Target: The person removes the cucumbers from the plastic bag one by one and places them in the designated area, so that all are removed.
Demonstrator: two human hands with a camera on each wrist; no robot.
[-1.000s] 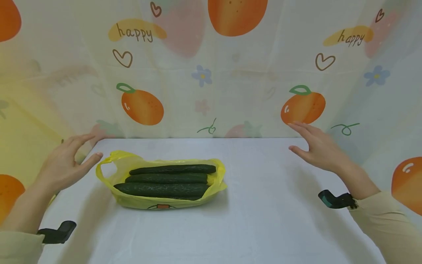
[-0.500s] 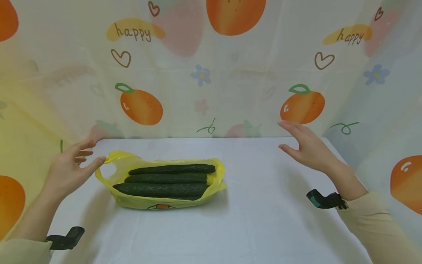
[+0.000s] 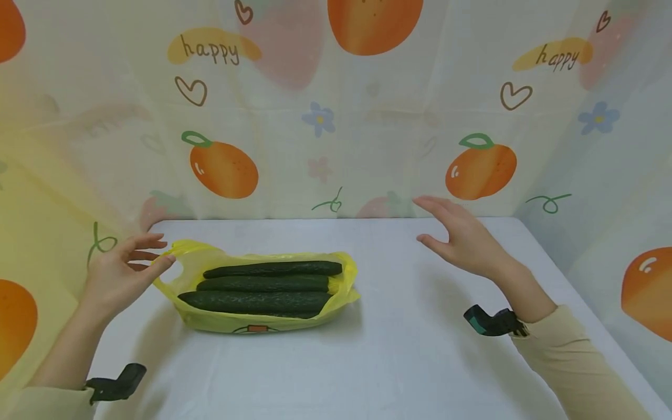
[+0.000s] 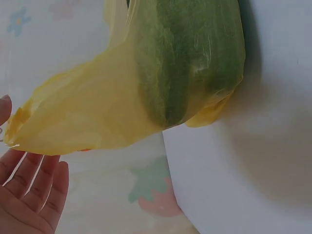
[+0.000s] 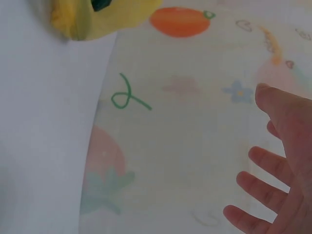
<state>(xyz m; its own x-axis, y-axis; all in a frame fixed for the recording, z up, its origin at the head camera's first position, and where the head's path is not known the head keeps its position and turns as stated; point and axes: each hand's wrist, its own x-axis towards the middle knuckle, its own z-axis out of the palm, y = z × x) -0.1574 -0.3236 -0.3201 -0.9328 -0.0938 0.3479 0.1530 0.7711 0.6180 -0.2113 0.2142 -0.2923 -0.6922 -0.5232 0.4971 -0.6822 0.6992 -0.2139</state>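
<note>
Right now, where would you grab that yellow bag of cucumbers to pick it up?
Probably by the handle loop at the left end of the yellow bag, coming from the left, where the left hand already reaches it. The loop stands up free of the cucumbers; a matching bunch of plastic on the right end suits the right hand.

The head camera is looking down across the table (image 3: 399, 350); both wrist cameras are viewing close, sharing the yellow bag (image 3: 262, 322) (image 4: 97, 122) (image 5: 92, 19).
</note>
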